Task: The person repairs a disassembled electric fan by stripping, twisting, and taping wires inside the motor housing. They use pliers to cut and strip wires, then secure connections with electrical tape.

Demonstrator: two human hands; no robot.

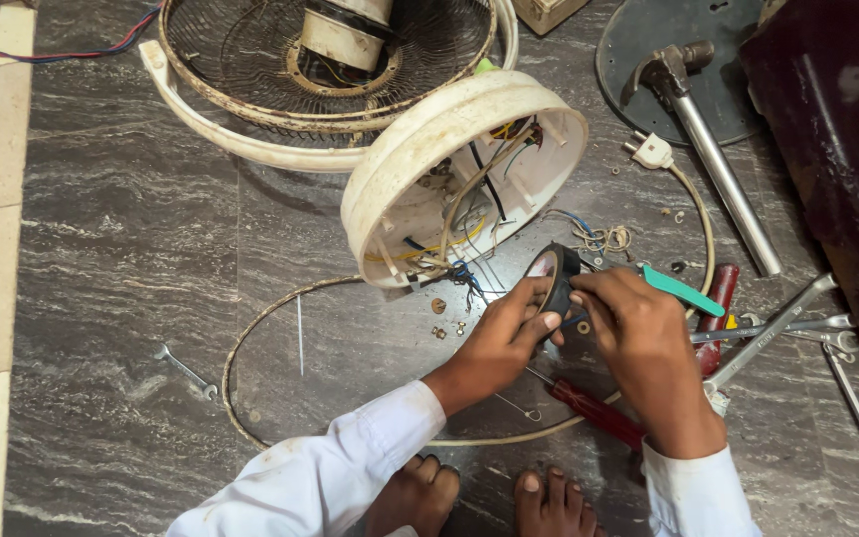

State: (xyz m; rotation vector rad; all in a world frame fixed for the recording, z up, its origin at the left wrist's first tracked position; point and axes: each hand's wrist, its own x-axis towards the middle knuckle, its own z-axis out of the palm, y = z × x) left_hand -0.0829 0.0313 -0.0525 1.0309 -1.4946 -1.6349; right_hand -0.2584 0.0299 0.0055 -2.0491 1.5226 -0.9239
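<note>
Both hands' fingers grip a tape roll (pixel 556 278) standing on edge, its hole facing the camera. Left hand (pixel 502 338) and right hand (pixel 638 343) work just below the wired fan base (pixel 420 159); a red screwdriver (pixel 594 410) lies beneath.

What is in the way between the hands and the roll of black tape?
Nothing visible. The left hand and right hand both already hold the roll of black tape, fingers on its rim. It sits just beside the loose coloured wires hanging from the round cream plastic fan housing.

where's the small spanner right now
In the head view the small spanner lies on the grey floor at lower left, just outside the loop of cream cable and left of the left hand.
</note>
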